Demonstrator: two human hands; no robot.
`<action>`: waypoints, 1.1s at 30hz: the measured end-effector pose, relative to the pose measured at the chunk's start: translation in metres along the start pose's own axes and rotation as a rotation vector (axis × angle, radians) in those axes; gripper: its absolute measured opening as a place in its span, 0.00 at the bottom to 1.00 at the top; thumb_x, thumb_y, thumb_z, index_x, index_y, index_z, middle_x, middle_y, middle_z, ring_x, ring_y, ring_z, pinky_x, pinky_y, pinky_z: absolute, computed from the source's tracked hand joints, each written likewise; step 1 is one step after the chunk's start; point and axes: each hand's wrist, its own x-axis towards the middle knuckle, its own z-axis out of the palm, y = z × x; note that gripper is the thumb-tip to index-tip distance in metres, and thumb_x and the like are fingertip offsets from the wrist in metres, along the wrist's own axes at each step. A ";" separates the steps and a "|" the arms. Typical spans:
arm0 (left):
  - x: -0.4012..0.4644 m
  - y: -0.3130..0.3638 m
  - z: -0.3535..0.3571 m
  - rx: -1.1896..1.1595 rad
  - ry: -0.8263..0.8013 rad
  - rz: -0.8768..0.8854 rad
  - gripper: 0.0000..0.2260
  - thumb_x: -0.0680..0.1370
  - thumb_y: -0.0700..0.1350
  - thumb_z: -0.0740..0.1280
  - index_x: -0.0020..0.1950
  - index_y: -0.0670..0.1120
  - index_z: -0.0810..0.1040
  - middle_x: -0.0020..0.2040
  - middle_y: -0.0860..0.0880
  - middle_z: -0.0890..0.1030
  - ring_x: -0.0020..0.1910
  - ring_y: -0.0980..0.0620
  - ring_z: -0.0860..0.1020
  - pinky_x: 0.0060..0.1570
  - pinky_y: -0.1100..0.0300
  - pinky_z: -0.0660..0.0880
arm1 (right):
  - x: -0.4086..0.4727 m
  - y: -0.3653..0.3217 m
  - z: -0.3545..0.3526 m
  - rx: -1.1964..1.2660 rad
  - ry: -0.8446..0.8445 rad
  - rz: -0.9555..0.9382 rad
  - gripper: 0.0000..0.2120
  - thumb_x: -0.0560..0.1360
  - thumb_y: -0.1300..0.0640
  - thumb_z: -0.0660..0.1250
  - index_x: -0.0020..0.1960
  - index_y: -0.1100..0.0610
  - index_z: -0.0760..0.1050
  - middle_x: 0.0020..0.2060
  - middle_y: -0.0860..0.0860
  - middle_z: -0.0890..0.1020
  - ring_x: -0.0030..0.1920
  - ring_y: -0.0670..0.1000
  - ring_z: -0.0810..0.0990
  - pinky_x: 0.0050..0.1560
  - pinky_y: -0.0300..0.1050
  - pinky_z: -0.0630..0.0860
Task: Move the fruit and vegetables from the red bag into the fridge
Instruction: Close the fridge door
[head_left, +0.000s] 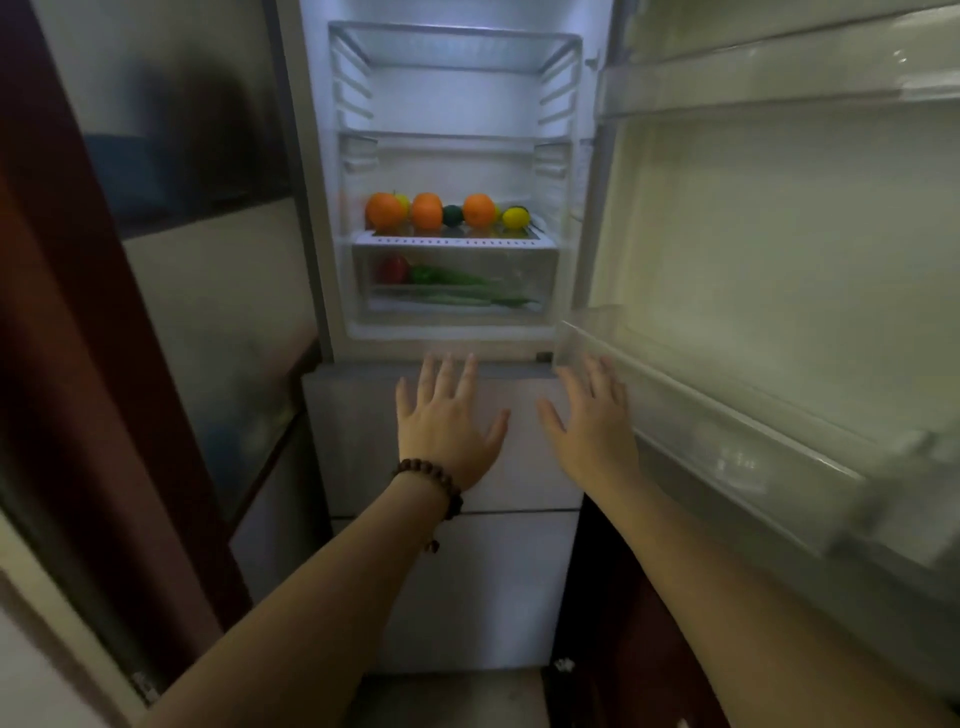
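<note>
The fridge (566, 171) stands open and lit ahead of me. On its lowest shelf sit three oranges (427, 210), a dark green fruit (452, 215) and a lemon (515, 216). Below, the clear crisper drawer (457, 254) holds a red vegetable (395, 269) and long green vegetables (457, 288). My left hand (448, 423), with a bead bracelet on the wrist, and my right hand (592, 415) are held out empty with fingers spread, in front of the grey lower drawer front (353, 431). No red bag is in view.
The open fridge door (779, 249) fills the right side, its clear door bins (691, 415) jutting out close to my right hand. The upper shelves (457, 49) are bare. A dark red door frame (78, 312) and a wall stand on the left.
</note>
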 end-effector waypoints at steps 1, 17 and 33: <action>-0.013 0.009 -0.004 -0.006 0.000 0.013 0.33 0.76 0.65 0.50 0.77 0.52 0.45 0.78 0.49 0.50 0.76 0.49 0.43 0.73 0.43 0.42 | -0.013 0.003 -0.011 -0.006 0.008 -0.003 0.23 0.78 0.48 0.61 0.69 0.58 0.67 0.73 0.61 0.60 0.75 0.60 0.53 0.73 0.60 0.53; -0.087 0.077 -0.059 -0.056 -0.048 0.131 0.33 0.77 0.64 0.48 0.77 0.51 0.43 0.78 0.48 0.48 0.76 0.48 0.42 0.73 0.42 0.43 | -0.121 0.086 -0.160 -0.361 -0.003 0.133 0.33 0.73 0.48 0.68 0.72 0.62 0.61 0.71 0.62 0.64 0.74 0.62 0.54 0.73 0.59 0.56; -0.133 0.021 -0.085 0.027 -0.056 0.040 0.34 0.76 0.66 0.48 0.77 0.52 0.43 0.78 0.48 0.49 0.76 0.47 0.43 0.73 0.43 0.43 | -0.140 -0.036 -0.110 -0.402 -0.049 -0.002 0.36 0.73 0.53 0.64 0.75 0.63 0.53 0.73 0.60 0.61 0.74 0.60 0.56 0.74 0.55 0.44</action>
